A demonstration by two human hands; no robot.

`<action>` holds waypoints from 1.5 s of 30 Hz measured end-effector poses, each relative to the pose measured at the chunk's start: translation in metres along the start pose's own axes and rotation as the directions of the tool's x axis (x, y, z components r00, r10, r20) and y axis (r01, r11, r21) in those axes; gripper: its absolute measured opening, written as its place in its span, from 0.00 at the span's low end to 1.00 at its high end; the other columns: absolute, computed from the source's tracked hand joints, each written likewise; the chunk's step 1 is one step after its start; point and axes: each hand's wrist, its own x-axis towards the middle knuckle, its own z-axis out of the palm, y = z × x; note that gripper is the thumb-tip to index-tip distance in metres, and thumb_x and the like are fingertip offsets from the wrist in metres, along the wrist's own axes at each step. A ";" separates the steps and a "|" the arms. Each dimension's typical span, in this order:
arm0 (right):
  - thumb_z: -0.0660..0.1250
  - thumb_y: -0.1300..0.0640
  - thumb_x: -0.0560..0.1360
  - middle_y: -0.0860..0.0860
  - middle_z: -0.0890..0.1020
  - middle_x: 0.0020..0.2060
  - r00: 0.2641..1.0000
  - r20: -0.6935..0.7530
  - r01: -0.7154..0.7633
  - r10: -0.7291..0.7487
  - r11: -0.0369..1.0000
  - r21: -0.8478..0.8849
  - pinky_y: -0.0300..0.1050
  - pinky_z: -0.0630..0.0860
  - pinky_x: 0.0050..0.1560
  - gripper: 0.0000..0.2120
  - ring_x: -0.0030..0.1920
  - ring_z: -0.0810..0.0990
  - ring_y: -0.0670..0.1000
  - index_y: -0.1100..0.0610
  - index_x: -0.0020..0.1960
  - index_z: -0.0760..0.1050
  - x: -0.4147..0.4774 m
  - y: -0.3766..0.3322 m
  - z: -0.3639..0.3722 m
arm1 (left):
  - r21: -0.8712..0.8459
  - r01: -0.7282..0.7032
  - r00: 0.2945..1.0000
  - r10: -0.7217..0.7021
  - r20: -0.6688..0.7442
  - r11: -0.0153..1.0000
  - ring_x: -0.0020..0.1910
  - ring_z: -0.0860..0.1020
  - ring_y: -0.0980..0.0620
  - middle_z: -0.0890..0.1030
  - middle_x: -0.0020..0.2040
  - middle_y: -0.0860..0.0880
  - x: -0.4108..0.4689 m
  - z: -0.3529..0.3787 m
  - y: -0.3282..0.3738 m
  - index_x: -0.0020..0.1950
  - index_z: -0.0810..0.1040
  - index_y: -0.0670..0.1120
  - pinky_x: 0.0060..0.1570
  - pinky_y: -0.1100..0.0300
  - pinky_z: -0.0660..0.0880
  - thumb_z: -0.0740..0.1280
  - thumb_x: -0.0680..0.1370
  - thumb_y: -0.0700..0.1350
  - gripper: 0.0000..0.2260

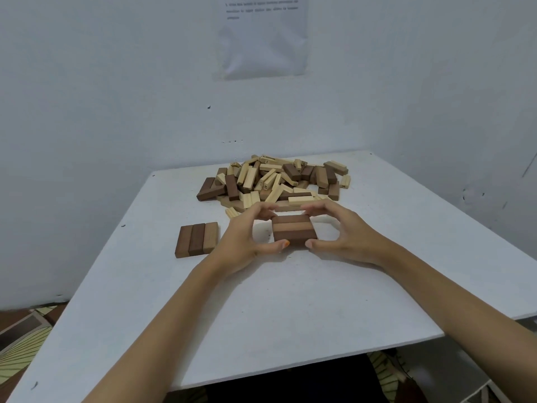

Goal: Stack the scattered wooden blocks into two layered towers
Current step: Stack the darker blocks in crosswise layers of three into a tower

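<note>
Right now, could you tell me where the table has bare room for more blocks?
The table is bare along its near edge and right of the right hand. The loose pile crowds the back; the left hand, gripping the stack, nearly meets the three-block row.

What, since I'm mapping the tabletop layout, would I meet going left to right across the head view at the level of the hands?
Flat row of three blocks → left hand → three-block layer gripped by both hands → right hand. The loose pile lies farther back, so it is left out.
</note>
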 end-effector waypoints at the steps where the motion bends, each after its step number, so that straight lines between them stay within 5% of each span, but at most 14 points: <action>1: 0.77 0.58 0.68 0.41 0.77 0.59 1.000 -0.009 0.013 -0.013 1.000 0.009 0.31 0.69 0.59 0.26 0.61 0.73 0.37 0.42 0.61 0.71 0.001 -0.003 0.000 | 0.009 -0.004 1.000 0.004 -0.005 1.000 0.57 0.72 0.68 0.78 0.56 0.55 0.000 -0.003 0.001 0.64 0.72 0.50 0.49 0.81 0.62 0.78 0.68 0.45 0.28; 6: 0.78 0.60 0.67 0.45 0.79 0.59 0.997 -0.005 0.074 -0.074 0.996 0.057 0.30 0.69 0.60 0.27 0.60 0.75 0.40 0.51 0.63 0.73 0.014 -0.021 0.007 | 0.046 -0.035 0.999 0.037 -0.030 0.998 0.55 0.74 0.67 0.79 0.54 0.56 -0.004 -0.031 0.005 0.62 0.73 0.51 0.48 0.80 0.63 0.79 0.66 0.45 0.27; 16: 0.78 0.54 0.67 0.45 0.78 0.56 0.988 0.031 0.148 -0.151 0.985 0.093 0.43 0.74 0.60 0.26 0.58 0.76 0.44 0.48 0.62 0.73 0.067 -0.061 0.066 | 0.080 0.065 0.992 -0.056 -0.115 0.995 0.57 0.75 0.64 0.80 0.54 0.59 -0.030 -0.102 -0.025 0.61 0.73 0.55 0.50 0.68 0.66 0.74 0.60 0.58 0.30; 22: 0.79 0.55 0.67 0.45 0.78 0.57 0.989 0.070 0.117 -0.127 0.985 0.126 0.39 0.73 0.59 0.27 0.59 0.75 0.43 0.49 0.62 0.72 0.081 -0.067 0.101 | 0.074 0.125 0.983 -0.114 -0.146 0.989 0.58 0.75 0.62 0.81 0.54 0.59 -0.050 -0.118 -0.049 0.61 0.72 0.56 0.52 0.63 0.67 0.73 0.61 0.59 0.30; 27: 0.78 0.56 0.67 0.46 0.77 0.58 0.988 0.071 0.124 -0.134 0.984 0.126 0.25 0.67 0.53 0.27 0.59 0.74 0.42 0.50 0.62 0.72 0.079 -0.065 0.116 | 0.055 0.132 0.981 -0.122 -0.154 0.990 0.59 0.75 0.62 0.80 0.55 0.60 -0.060 -0.117 -0.058 0.61 0.72 0.55 0.52 0.63 0.68 0.73 0.61 0.58 0.30; 34: 0.78 0.56 0.67 0.46 0.76 0.60 0.988 0.061 0.133 -0.141 0.985 0.112 0.28 0.68 0.57 0.26 0.62 0.73 0.43 0.50 0.62 0.72 0.080 -0.062 0.121 | 0.054 0.145 0.980 -0.136 -0.148 0.988 0.59 0.74 0.64 0.79 0.57 0.60 -0.059 -0.117 -0.059 0.61 0.72 0.55 0.51 0.72 0.67 0.73 0.61 0.58 0.29; 45: 0.78 0.54 0.67 0.46 0.75 0.61 0.985 0.105 0.128 -0.137 0.988 0.085 0.28 0.67 0.57 0.29 0.62 0.72 0.40 0.50 0.65 0.71 0.080 -0.060 0.120 | 0.066 0.161 0.980 -0.152 -0.125 0.985 0.60 0.74 0.63 0.79 0.58 0.58 -0.060 -0.115 -0.063 0.62 0.72 0.54 0.52 0.65 0.67 0.75 0.64 0.50 0.27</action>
